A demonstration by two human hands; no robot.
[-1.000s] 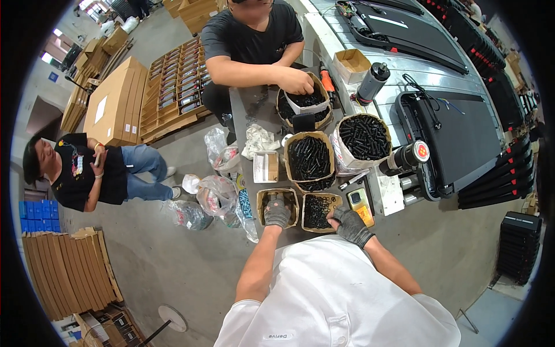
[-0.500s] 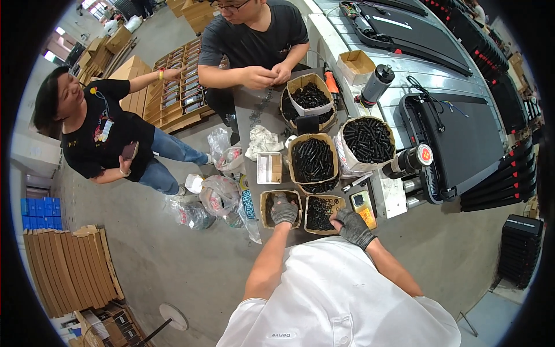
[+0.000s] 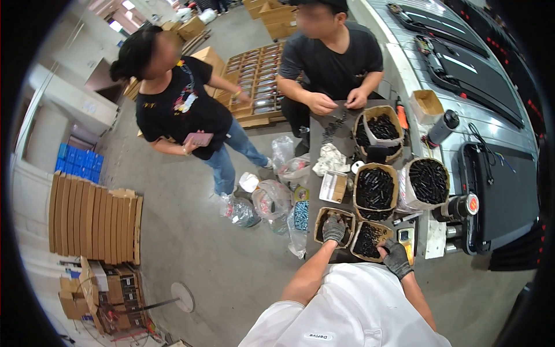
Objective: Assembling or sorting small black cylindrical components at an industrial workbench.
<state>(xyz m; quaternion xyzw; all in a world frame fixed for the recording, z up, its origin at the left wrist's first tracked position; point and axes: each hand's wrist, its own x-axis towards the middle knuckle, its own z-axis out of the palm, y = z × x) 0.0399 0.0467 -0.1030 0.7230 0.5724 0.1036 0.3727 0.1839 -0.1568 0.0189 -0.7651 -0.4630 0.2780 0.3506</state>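
At the near edge of the table point(image 3: 317, 144), two open cartons are set side by side, presumably so that each lies within reach of one arm. Left hand point(image 3: 333, 229), grey-gloved, is inside the left carton point(image 3: 318, 232), fingers pointing down and slightly spread; fingertips hidden among the dark contents, so whether anything is held cannot be told. Right hand point(image 3: 396, 260), gloved likewise, is rested at the right rim of the right carton point(image 3: 364, 258), loosely curled, thumb near the fingers; any small piece pinched there cannot be made out. Fingers left bare by both gloves, probably for feel on small parts.

Black rings point(image 3: 366, 242) are held loose in the right carton, easily picked from above. Just beyond, a taller carton point(image 3: 396, 200) is heaped with black cylindrical parts; a white-sided container point(image 3: 409, 188), similarly filled, is stood to its right. Phone point(image 3: 406, 239) laid beside the right carton, apparently to be out of the way. White rag point(image 3: 330, 159) and small white box point(image 3: 333, 186) are placed along the left side. At the far end, a co-worker's hands point(image 3: 321, 104) are held above strewn small pieces point(image 3: 333, 128).
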